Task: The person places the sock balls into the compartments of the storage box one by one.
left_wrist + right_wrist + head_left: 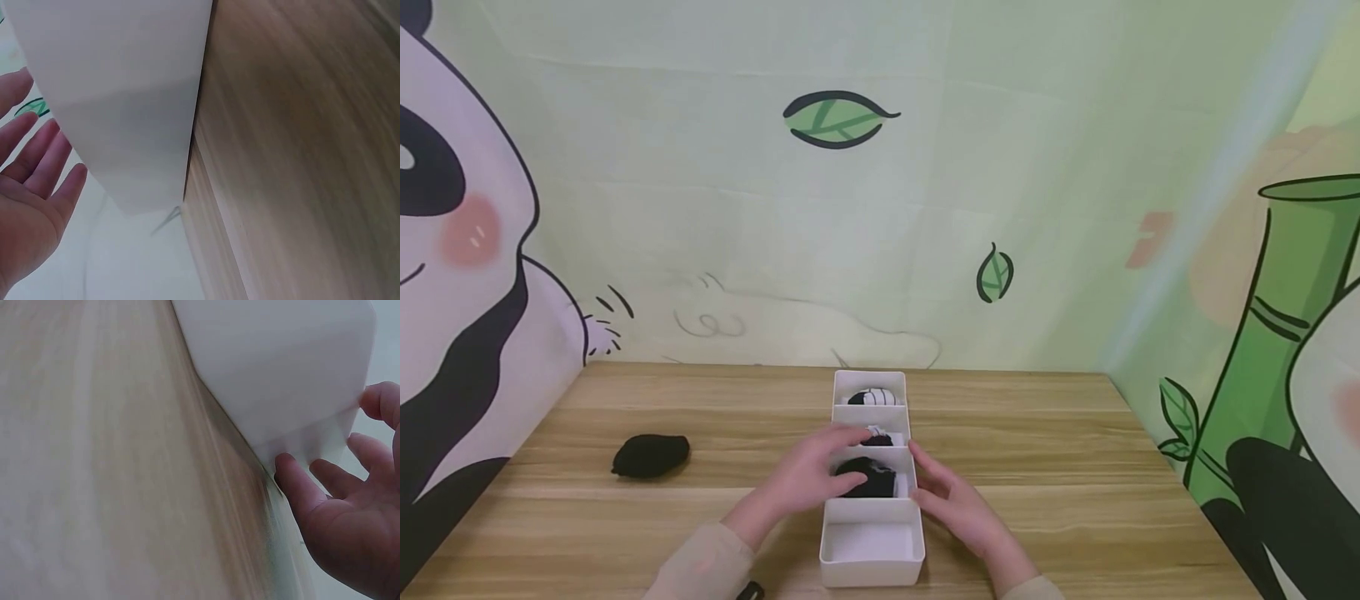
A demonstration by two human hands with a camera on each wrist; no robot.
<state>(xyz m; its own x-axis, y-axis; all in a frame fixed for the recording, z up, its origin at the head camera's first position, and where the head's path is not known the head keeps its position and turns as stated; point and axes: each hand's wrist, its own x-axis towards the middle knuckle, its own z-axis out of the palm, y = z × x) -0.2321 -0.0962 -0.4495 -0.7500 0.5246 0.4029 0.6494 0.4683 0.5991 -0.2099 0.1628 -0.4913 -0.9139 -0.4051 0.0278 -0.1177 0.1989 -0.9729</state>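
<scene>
The black cloth bundle (872, 482) lies in the white divided box (872, 573), in the second compartment from its near end. It looks light, soft and folded, so it would probably squash rather than break; a pinch across its middle from above should suit, since the box's walls crowd its sides. The white divided box itself seems stiff, smooth and perhaps a little slippery, best steadied by its two long walls. The left hand (805, 471) reaches over the box's left rim, fingers apart, thumb over the black cloth bundle; whether it touches cannot be told. The right hand (958, 510) is loosely spread, fingertips at the box's right wall. Farther up the box sit a black-and-white bundle (877, 439) and, in the end compartment, a striped bundle (880, 397). Well left of the box, on the surface (1037, 467), rests another black bundle (651, 456)
</scene>
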